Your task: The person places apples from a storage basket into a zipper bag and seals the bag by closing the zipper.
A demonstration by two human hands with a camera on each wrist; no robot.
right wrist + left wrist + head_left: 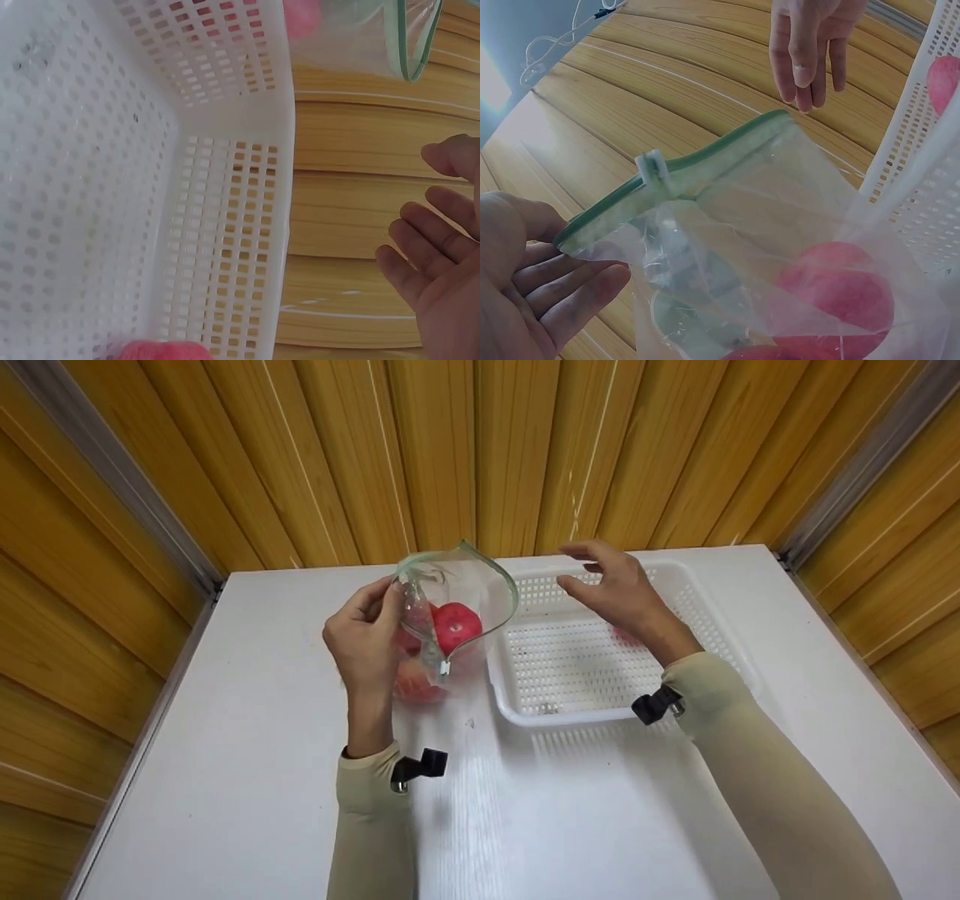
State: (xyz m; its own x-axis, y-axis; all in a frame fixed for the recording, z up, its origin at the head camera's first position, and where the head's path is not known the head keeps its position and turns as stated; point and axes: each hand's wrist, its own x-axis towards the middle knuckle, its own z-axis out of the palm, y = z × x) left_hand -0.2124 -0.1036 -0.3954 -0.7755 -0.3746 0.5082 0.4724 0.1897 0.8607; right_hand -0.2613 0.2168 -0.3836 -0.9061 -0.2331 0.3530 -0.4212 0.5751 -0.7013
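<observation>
My left hand (364, 634) pinches the rim of a clear zip bag (705, 247) with a green seal and a white slider (652, 168). The bag's mouth gapes wide. Inside it lie several red apples (457, 627), low in the bag. Over the back of a white perforated basket (517, 718) hovers my right hand (615, 589), fingers apart and loosely bent, holding nothing. One red fruit (166, 351) sits in the basket, partly hidden under the right wrist in the head view.
The basket stands on a white table (247, 720), just right of the bag. Wood-patterned panels (510, 450) rise behind the table and at both sides. In the left wrist view a white cable (551, 41) hangs at the upper left.
</observation>
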